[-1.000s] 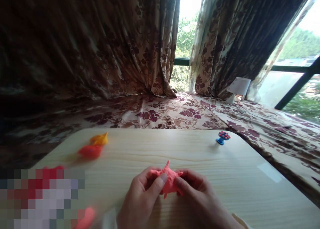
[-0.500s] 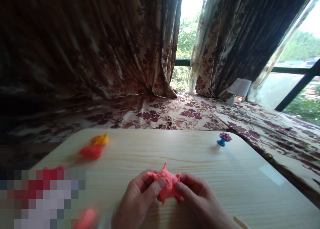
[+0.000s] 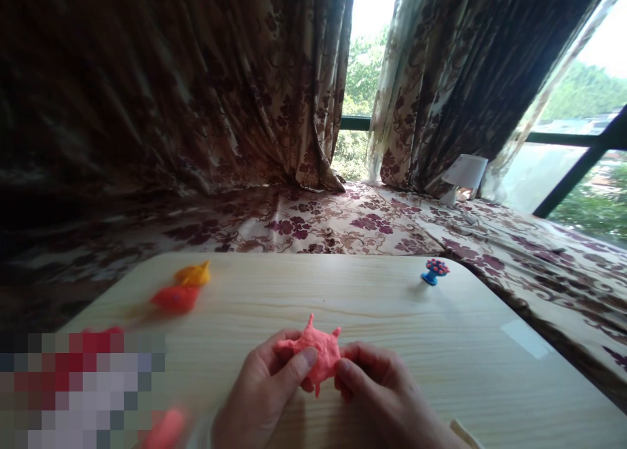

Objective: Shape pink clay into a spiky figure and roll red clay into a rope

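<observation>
Above the near middle of the table, a lump of pink modelling clay (image 3: 323,354) with several thin points sticking out is held between my two hands. My left hand (image 3: 274,377) has it pinched, thumb on top and fingers underneath. At the lump's right edge, the thumb and forefinger of my right hand (image 3: 375,377) close on its lower right part. The fingertips beneath the clay are partly hidden.
A blue stand with a red-dotted top (image 3: 434,272) is at the table's (image 3: 255,285) far right. Orange (image 3: 193,274) and red clay lumps (image 3: 175,299) lie far left. A blurred pink piece (image 3: 166,428) is near left, by a pixelated patch. A white lamp (image 3: 465,172) stands beyond.
The pink clay has shifted a little left and turned slightly. My right thumb has slid from its top to its right edge, while my left hand keeps its pinch.
</observation>
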Available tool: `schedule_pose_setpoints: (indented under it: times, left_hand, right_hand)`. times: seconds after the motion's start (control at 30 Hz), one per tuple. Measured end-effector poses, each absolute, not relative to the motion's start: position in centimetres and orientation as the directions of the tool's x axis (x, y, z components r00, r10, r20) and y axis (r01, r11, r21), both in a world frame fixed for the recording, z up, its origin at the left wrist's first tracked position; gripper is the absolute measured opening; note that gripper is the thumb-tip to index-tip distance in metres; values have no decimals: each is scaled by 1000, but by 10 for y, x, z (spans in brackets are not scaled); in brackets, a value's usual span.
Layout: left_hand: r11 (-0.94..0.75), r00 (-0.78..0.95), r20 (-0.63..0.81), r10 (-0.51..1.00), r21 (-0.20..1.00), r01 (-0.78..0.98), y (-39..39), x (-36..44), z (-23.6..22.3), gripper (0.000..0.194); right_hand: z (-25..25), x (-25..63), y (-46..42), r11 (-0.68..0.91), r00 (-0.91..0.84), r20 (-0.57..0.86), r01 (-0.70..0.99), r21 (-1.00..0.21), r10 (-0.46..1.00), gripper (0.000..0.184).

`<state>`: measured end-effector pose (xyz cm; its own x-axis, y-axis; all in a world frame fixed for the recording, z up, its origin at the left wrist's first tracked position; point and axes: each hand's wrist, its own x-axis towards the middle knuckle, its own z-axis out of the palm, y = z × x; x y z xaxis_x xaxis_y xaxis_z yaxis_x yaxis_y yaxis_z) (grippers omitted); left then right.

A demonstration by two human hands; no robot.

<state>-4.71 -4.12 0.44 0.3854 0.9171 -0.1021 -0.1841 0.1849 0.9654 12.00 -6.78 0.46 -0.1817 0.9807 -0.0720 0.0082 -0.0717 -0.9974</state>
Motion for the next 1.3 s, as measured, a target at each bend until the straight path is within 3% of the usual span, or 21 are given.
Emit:
schedule_pose_setpoints:
  times: [0.3, 0.6, 0.87, 1.3]
  left_hand:
    - [380, 394, -211, 895, 823, -423, -42, -47, 6, 17]
    - [310, 362, -198, 911, 907, -284, -43, -46, 7, 17]
    - [321, 429, -188, 883, 910, -263, -46, -46, 6, 20]
    - [251, 398, -163, 903, 951, -179, -46, -46, 6, 20]
  right_hand:
    - [-2, 118, -69, -58, -250, -28, -115, -992, 968, 24]
    - [2, 116, -69, -68, -192, -66, -2, -998, 979, 35]
    - [0, 116, -71, -44, -203, -25, -90, -995, 979, 27]
    - [7, 117, -71, -41, -209, -47, 37, -998, 977, 33]
